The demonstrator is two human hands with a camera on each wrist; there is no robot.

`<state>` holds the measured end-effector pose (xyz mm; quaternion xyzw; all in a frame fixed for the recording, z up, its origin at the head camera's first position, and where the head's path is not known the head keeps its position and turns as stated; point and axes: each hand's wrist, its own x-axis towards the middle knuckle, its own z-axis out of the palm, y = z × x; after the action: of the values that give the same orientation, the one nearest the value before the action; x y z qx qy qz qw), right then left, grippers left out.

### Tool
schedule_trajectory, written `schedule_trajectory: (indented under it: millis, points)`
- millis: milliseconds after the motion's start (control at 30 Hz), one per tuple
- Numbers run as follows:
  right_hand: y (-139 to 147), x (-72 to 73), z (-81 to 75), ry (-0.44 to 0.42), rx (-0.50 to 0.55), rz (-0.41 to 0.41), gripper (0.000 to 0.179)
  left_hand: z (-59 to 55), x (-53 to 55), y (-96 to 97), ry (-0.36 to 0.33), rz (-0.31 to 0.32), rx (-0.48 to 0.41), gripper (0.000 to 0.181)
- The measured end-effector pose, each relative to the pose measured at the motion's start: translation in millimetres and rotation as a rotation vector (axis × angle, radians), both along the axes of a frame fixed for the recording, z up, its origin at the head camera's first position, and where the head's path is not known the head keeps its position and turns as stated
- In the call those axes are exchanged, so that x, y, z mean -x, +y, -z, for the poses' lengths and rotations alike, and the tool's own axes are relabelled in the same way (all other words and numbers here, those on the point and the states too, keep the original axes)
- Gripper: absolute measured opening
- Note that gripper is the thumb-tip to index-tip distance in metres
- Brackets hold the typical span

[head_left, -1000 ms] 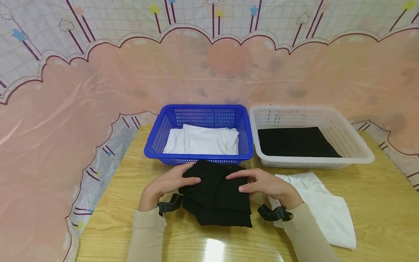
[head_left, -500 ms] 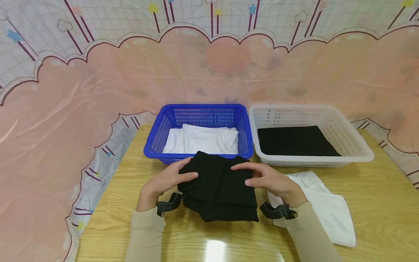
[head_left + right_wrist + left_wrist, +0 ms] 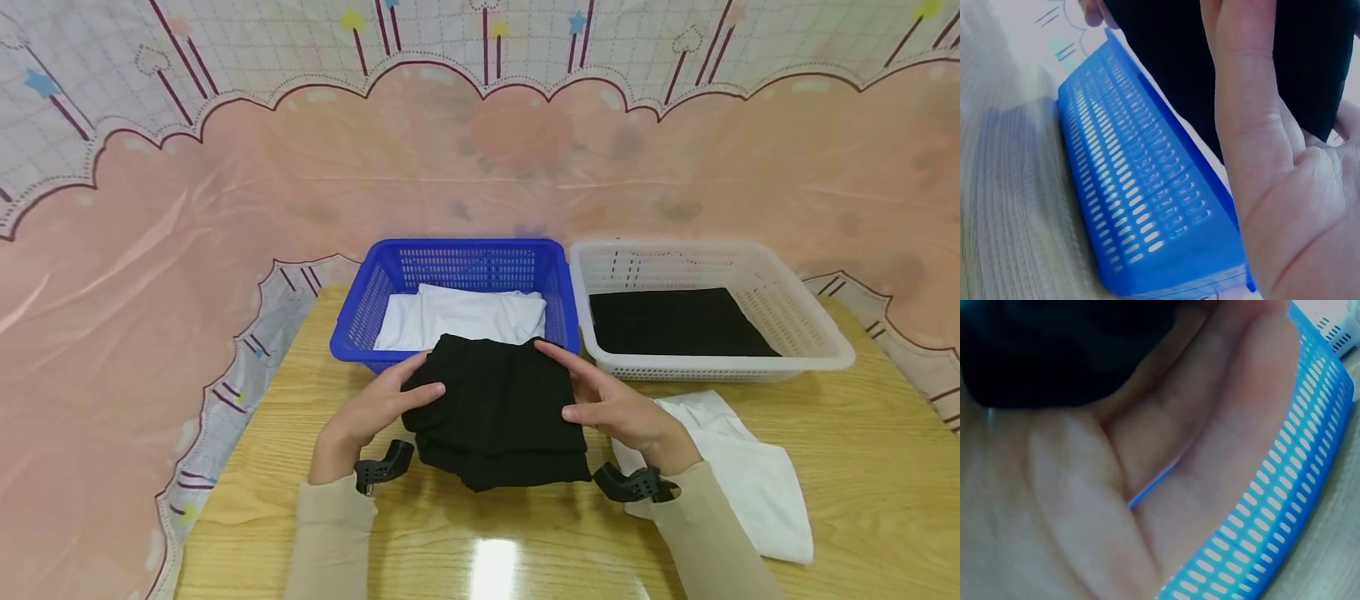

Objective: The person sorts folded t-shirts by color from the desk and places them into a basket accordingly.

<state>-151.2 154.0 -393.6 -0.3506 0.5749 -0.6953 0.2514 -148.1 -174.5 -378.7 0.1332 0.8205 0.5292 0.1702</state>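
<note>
With white cloth (image 3: pixel 480 318) already in the blue basket (image 3: pixel 465 265) and black cloth (image 3: pixel 678 323) in the white basket (image 3: pixel 720 364), left hand (image 3: pixel 369 412) and right hand (image 3: pixel 618 412), half-curled, grip a black bundle (image 3: pixel 498 408), centre frame, a white piece (image 3: pixel 761 479) lying unbasketed, lower right.

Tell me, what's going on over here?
A person's left hand and right hand hold a folded black cloth by its sides, at the near edge of a blue basket. That basket contains white cloth. Beside it, a white basket contains more black cloth, and another white cloth lies on the table near the right sleeve.
</note>
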Motion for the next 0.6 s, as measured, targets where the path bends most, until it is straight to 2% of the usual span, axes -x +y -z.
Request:
schedule_trajectory:
  millis: [167, 333, 433, 600]
  points:
    - [-0.8, -0.7, -2.5, -0.011, 0.024, 0.002, 0.076, 0.8, -0.2, -1.8, 0.001, -0.008, -0.126, 0.079]
    - [-1.5, -3.1, -5.4, -0.041, 0.008, 0.010, 0.068, -0.6, -1.2, -1.4, -0.001, 0.002, -0.252, 0.077]
    - [-1.3, -2.9, -4.1, -0.072, 0.010, 0.007, 0.063, -1.3, -1.7, -0.2, -0.003, 0.024, -0.290, 0.075]
    - [0.3, -0.6, -0.8, -0.087, 0.022, 0.029, 0.063, -1.3, -1.6, 1.9, 0.012, 0.037, -0.301, 0.070]
